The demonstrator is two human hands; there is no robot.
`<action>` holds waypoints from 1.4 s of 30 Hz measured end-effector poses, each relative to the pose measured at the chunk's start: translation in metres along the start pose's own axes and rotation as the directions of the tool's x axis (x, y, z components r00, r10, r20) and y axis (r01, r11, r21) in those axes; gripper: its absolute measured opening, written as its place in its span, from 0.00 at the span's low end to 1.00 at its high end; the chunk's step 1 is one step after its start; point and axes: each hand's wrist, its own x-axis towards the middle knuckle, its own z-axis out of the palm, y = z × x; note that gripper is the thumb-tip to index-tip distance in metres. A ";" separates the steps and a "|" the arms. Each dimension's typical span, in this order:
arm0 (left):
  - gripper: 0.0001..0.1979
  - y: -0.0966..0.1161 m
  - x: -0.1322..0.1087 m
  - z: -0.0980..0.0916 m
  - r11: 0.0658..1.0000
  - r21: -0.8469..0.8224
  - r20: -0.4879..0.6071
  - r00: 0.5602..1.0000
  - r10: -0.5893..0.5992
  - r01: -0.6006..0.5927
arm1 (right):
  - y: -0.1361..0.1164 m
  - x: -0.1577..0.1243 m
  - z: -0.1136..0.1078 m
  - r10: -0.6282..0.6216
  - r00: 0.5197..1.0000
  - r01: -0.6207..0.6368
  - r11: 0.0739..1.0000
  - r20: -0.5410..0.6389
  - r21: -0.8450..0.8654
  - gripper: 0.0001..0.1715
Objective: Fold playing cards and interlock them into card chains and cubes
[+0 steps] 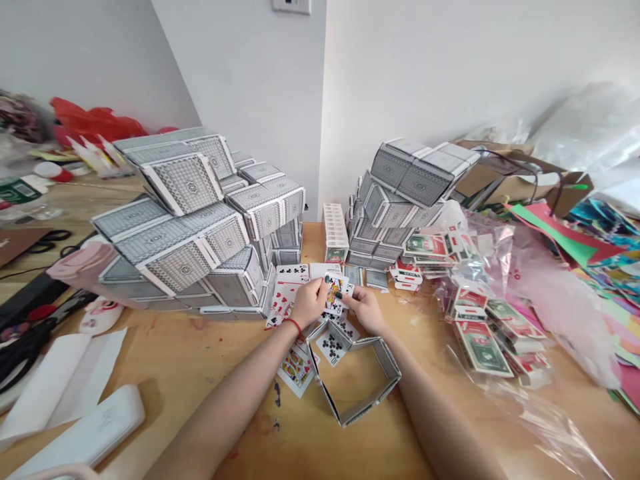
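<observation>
Both hands meet over the middle of the table, pinching a few playing cards (335,299) whose faces show a king. My left hand (309,303) is closed on the cards' left edge, a red string round its wrist. On the right edge, my right hand (364,308) grips with its thumb on the face. Beneath and around them lie loose playing cards (297,368), face up. Just nearer to me stands a ring of folded cards (342,417), open in the middle, with a ten of clubs (331,351) lying partly inside it.
Stacked card-built blocks (185,247) rise at left, another stack (415,177) at right. Between them stands a row of card boxes (335,233). More card packs (483,347) lie among plastic wrap at right. Scissors (30,340), white paper (65,380) and a white case (85,433) are at left.
</observation>
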 end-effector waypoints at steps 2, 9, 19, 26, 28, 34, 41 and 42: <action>0.14 -0.001 0.001 -0.001 0.999 -0.046 -0.011 1.000 0.008 -0.008 | 0.002 0.000 -0.001 -0.004 1.000 0.004 1.000 0.027 -0.001 0.19; 0.16 -0.003 0.002 0.002 0.998 0.016 -0.043 0.998 -0.053 0.054 | 0.005 0.001 0.000 -0.031 0.998 0.034 0.999 0.060 -0.042 0.18; 0.18 -0.005 0.002 0.001 0.996 -0.060 -0.030 0.997 -0.074 0.073 | 0.007 0.001 -0.003 -0.065 0.997 0.061 0.991 -0.030 -0.121 0.21; 0.12 -0.008 0.000 -0.005 0.986 -0.165 0.101 0.995 0.017 0.000 | 0.012 0.004 -0.006 -0.114 0.976 0.075 0.975 -0.184 -0.208 0.23; 0.12 -0.008 0.000 -0.006 0.989 -0.151 0.070 0.997 0.014 -0.004 | 0.010 0.003 -0.006 -0.114 0.979 0.089 0.985 -0.171 -0.150 0.20; 0.14 -0.004 0.001 -0.006 0.992 -0.122 0.041 0.999 -0.019 0.024 | 0.004 0.000 -0.006 -0.061 0.996 0.065 0.996 -0.068 0.068 0.15; 0.19 -0.008 0.001 -0.006 0.985 -0.168 0.147 0.989 -0.010 0.035 | 0.007 -0.001 -0.007 -0.228 0.957 0.187 0.957 -0.180 -0.221 0.18; 0.19 -0.009 0.001 -0.005 0.985 -0.168 0.165 0.986 -0.005 0.034 | 0.008 -0.001 -0.007 -0.269 0.942 0.193 0.923 -0.199 -0.333 0.18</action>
